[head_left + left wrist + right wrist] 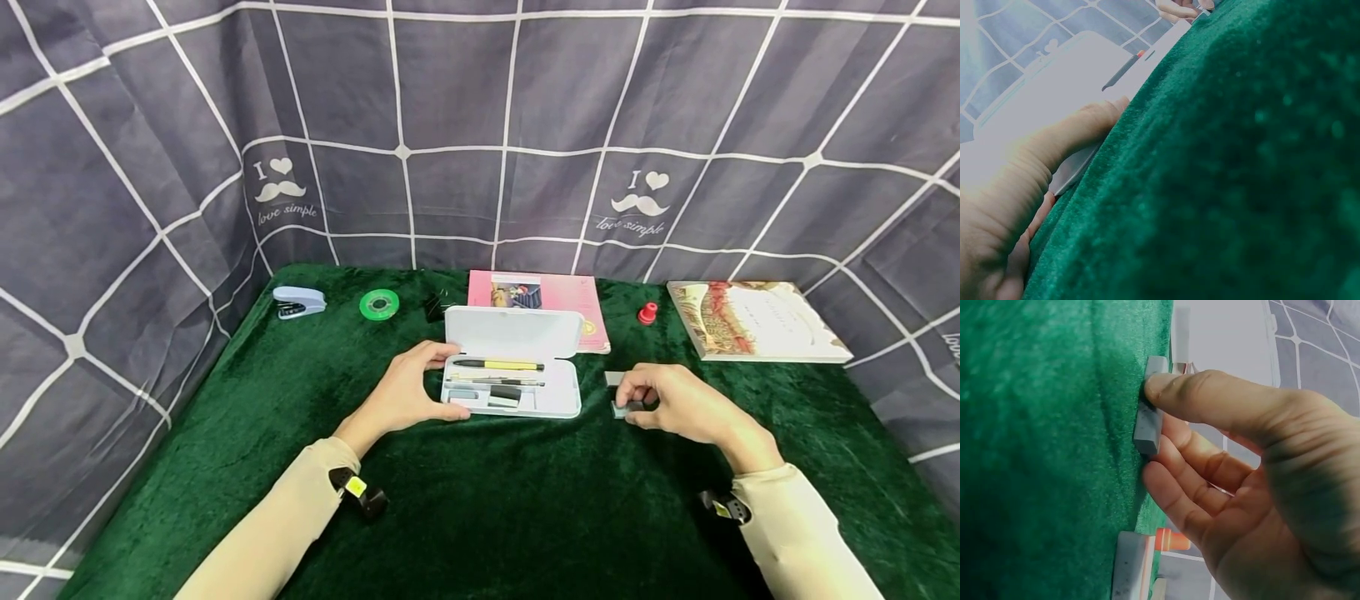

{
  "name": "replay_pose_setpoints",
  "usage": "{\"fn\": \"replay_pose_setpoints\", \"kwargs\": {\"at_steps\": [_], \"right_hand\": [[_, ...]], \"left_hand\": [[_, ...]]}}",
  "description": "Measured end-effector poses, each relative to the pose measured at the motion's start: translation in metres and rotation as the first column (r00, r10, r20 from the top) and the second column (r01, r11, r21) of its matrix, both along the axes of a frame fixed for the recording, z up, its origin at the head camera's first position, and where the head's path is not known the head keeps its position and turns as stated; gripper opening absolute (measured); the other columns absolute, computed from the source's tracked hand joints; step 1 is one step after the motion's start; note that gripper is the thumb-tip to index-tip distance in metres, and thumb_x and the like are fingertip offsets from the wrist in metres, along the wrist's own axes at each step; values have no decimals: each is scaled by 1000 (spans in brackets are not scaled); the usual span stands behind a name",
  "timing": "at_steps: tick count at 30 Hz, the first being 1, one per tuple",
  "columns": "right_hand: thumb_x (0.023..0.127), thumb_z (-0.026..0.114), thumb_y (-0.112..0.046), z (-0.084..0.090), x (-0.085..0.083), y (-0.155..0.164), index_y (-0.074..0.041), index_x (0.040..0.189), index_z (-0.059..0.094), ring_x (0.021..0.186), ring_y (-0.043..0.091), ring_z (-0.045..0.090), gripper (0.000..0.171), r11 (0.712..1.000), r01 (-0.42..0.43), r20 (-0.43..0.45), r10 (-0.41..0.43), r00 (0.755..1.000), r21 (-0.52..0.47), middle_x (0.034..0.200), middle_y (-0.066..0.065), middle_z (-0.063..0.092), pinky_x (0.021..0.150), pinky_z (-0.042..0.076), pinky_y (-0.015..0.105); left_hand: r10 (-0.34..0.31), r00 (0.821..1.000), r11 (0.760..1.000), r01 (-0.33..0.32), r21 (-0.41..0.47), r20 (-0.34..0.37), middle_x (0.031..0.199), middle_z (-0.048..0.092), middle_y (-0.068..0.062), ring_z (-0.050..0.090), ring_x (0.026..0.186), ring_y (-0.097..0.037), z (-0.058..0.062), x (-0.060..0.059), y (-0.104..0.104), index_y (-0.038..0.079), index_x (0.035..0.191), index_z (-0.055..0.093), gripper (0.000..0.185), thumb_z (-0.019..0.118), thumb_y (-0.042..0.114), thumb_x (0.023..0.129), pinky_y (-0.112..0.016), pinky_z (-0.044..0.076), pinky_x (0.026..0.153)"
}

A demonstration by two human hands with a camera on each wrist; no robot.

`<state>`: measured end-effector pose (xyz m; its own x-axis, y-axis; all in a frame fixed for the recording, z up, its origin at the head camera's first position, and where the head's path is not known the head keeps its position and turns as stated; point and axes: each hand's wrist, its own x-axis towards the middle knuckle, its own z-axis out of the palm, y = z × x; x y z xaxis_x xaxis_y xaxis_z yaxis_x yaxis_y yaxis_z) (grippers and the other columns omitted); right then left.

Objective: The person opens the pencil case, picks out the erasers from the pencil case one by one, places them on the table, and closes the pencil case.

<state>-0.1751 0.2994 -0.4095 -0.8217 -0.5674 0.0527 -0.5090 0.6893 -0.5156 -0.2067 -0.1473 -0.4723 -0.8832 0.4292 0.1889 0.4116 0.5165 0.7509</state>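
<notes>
Pinch grip on right: right hand [678,406] has thumb and fingertips curled onto a small grey eraser [625,408] lying on the green velvet cloth [480,508], just right of the open white pencil case [513,385]. A second grey block [613,378] lies just behind it. Left hand [408,392] wraps the case's left end, thumb on the front rim, fingers round the back. Case tray holds a yellow pen [498,365], a thinner pen and two small blocks. At the back: stapler [297,302], green tape roll [378,304], pink book [543,300], red cap [648,312], second book [753,321].

Left wrist view: left hand [1029,169] on the pencil case [1066,81], thumb along its lower edge at the cloth [1241,162].

Right wrist view: right hand's thumb [1210,397] presses the eraser [1149,422] top, fingers under and beside it; second block [1132,565] nearby.

Judgement: eraser is light, slightly rubbery, grippy, not fragile; take it across the long sides. Velvet nap may drag.
</notes>
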Motion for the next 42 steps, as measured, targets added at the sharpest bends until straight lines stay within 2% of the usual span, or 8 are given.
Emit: {"fn": "replay_pose_setpoints", "kwargs": {"at_steps": [9, 14, 18, 23, 27, 32, 36, 42], "right_hand": [[91, 92, -6, 3, -1, 5, -26, 102, 78, 89, 13, 66, 26, 1000, 5, 33, -6, 999, 28, 98, -8, 69, 78, 59, 31], [92, 92, -7, 14, -2, 6, -22, 107, 82, 91, 15, 71, 24, 999, -16, 4, 16, 1000, -31, 102, -7, 75, 80, 62, 32], [92, 92, -6, 23, -7, -3, -18, 113, 82, 92, 18, 75, 27, 996, 8, -56, -14, 998, -93, 104, -4, 79, 82, 65, 36], [92, 92, -6, 31, -17, -28, -15, 120, 82, 95, 21, 79, 31, 988, 19, -121, -38, 992, -154, 109, -1, 82, 86, 67, 41], [93, 91, -4, 35, -27, -60, -7, 124, 81, 98, 27, 81, 33, 977, -27, -121, 2, 993, -209, 114, 6, 83, 91, 68, 45], [95, 89, -6, 38, -34, -101, -5, 127, 81, 101, 22, 79, 33, 970, -73, -105, 50, 993, -231, 119, 8, 82, 94, 67, 46], [96, 89, -7, 36, -36, -125, -4, 126, 80, 100, 21, 78, 32, 963, -112, -103, 89, 991, -244, 117, 8, 82, 93, 67, 48], [96, 87, -4, 24, -34, -146, -2, 122, 80, 95, 16, 76, 27, 956, -168, -63, 157, 986, -241, 108, 11, 79, 89, 68, 44]], "left_hand": [[-2, 1000, 1000, 2, -6, -5, 151, 64, -9, 70, 134, -32, 2, 0, 2, 11, 153, 62, 96, 107, 41, 75, -48, 58, 116], [-2, 1000, 1000, 2, -2, -4, 151, 65, -9, 70, 133, -31, 2, 0, 3, 11, 153, 62, 96, 108, 41, 74, -48, 57, 117], [0, 1000, 1000, 0, -1, -5, 151, 65, -9, 70, 133, -32, 1, 1, 2, 12, 153, 63, 96, 107, 42, 74, -49, 57, 116], [5, 1000, 1000, -5, -3, -1, 150, 65, -8, 70, 133, -32, 0, 2, 1, 13, 153, 63, 96, 107, 45, 74, -52, 58, 116], [7, 1000, 1000, -7, 2, 4, 150, 65, -8, 70, 134, -32, 0, 1, 2, 13, 153, 63, 95, 107, 44, 74, -52, 57, 116], [-2, 1000, 1000, 2, 7, 1, 151, 64, -8, 69, 134, -32, 0, 0, 2, 13, 153, 62, 95, 107, 42, 74, -49, 57, 117], [-2, 1000, 1000, 2, 0, -11, 150, 65, -8, 70, 133, -32, -1, 0, 2, 12, 153, 62, 94, 106, 42, 76, -48, 58, 116], [-5, 1000, 1000, 5, -1, -20, 149, 66, -8, 70, 133, -30, -1, 0, 0, 11, 153, 62, 95, 107, 42, 75, -46, 58, 116]]}}
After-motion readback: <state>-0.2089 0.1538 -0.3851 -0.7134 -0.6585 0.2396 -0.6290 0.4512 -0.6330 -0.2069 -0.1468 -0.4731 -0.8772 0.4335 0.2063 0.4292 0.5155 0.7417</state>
